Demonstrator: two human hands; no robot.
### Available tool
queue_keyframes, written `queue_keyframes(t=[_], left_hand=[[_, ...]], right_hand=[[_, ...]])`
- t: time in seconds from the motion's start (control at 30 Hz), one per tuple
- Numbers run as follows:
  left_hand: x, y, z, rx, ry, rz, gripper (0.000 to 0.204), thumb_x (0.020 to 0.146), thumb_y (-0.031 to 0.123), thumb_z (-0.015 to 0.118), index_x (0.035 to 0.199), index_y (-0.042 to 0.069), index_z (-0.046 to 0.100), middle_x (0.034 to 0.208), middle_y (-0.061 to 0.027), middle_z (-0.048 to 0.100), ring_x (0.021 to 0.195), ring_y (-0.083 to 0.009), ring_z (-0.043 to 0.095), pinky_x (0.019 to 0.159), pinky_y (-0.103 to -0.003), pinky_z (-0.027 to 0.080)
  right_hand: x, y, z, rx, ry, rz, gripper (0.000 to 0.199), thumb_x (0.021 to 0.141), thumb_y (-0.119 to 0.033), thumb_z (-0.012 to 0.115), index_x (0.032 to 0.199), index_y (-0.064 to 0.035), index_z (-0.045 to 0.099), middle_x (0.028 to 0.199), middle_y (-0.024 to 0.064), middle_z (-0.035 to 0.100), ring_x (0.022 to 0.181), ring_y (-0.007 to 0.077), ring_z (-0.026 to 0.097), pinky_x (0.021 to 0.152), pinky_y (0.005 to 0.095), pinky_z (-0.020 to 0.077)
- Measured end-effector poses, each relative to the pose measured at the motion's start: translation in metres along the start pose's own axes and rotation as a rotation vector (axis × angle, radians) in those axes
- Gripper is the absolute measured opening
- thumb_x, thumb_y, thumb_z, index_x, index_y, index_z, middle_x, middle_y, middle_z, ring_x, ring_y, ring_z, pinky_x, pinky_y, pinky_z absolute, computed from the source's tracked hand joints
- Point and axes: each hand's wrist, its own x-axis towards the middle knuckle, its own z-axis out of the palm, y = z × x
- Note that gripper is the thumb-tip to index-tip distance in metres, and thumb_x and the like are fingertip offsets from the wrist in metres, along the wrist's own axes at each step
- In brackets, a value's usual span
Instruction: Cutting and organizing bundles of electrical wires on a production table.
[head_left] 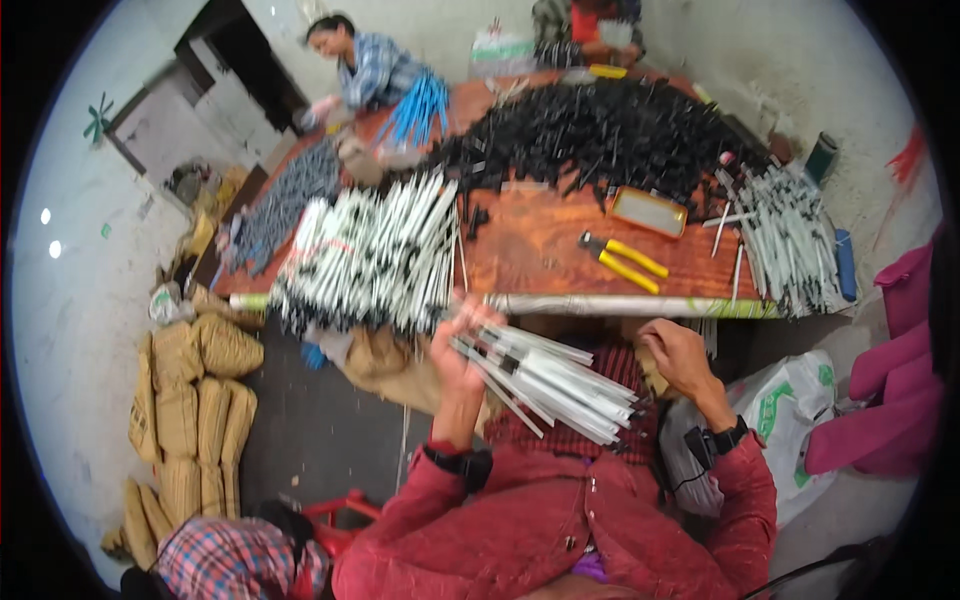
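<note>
**Left hand grips a sheaf of white strips above the lap**

Clock directions are read from the sheaf, with twelve toward the top of the view.

The left hand [462,345], at the ten o'clock end, is closed around a loose sheaf of white strips [565,385]. The sheaf hangs over the wearer's lap, just off the near edge of the tabletop [535,250], its free ends fanning toward four o'clock; small black pieces show among the strips near the grip. The right hand [682,358] sits between two and three o'clock, apart from the strips, its fingers curled; whether it pinches anything, I cannot tell.

On the tabletop, a thick heap of white strips [375,250] lies at ten o'clock, with a grey pile [290,195] beyond it. Yellow-handled pliers [635,258] rest at one o'clock, and a yellow-rimmed tray [650,212] lies just past them. A broad black mound [600,135] spreads at twelve. More pale strips [790,240] are stacked at two o'clock, beside a blue roll [845,265]. At eleven, a co-worker in a checked shirt [378,75] leans by a blue bunch [415,110].

Off the tabletop, a white sack [790,430] stands at three o'clock and brown sacks [180,410] are piled at nine.
</note>
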Motion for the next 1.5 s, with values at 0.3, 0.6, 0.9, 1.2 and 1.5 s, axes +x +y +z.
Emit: queue_keyframes(t=[0.3,0.6,0.9,1.2,1.5], left_hand=[[-0.019,-0.104,-0.057,-0.322,0.269,-0.326,0.018,0.083,0.011,0.061,0.099,0.005,0.062,0.08,-0.0063,0.056,0.079,-0.0219,0.057,0.081,-0.038,0.051],[-0.068,-0.13,-0.131,-0.259,0.375,-0.506,0.031,0.089,0.027,0.06,0.105,0.001,0.065,0.108,-0.0131,0.069,0.1,-0.0295,0.065,0.098,-0.044,0.049],[-0.112,-0.095,-0.164,-0.486,0.495,-0.943,0.069,0.094,0.062,0.054,0.118,-0.001,0.063,0.113,-0.0145,0.068,0.102,-0.0306,0.065,0.1,-0.044,0.05],[-0.103,0.001,-0.142,1.079,0.278,-1.144,0.074,0.097,0.068,0.041,0.12,0.001,0.063,0.097,-0.0119,0.072,0.078,-0.021,0.068,0.075,-0.034,0.055],[-0.066,0.003,-0.057,1.749,-0.084,-0.023,0.042,0.097,0.018,0.057,0.135,0.002,0.054,0.128,-0.0129,0.057,0.114,-0.0207,0.056,0.102,-0.037,0.042]], right_hand=[[-0.055,-0.062,0.037,1.103,0.042,0.21,0.082,0.085,-0.024,0.078,0.151,-0.0041,0.033,0.146,0.016,0.048,0.132,0.0277,0.051,0.105,0.0409,0.0474],[-0.037,-0.07,0.058,1.206,-0.005,0.24,0.055,0.082,-0.008,0.076,0.13,-0.0023,0.051,0.121,0.0106,0.062,0.115,0.0214,0.06,0.1,0.0352,0.0487],[-0.022,-0.066,0.068,1.154,-0.298,0.288,0.043,0.08,0.0,0.071,0.12,-0.002,0.057,0.111,0.0059,0.066,0.102,0.0165,0.063,0.093,0.0317,0.0499],[-0.005,-0.07,0.055,1.033,-0.357,0.212,0.035,0.085,-0.009,0.077,0.116,-0.0065,0.062,0.102,0.0008,0.066,0.092,0.0091,0.059,0.085,0.0284,0.0502],[-0.012,-0.064,0.067,0.964,-0.263,0.129,0.041,0.082,-0.013,0.079,0.114,0.0004,0.059,0.096,0.0044,0.064,0.088,0.0121,0.059,0.079,0.0287,0.0498]])
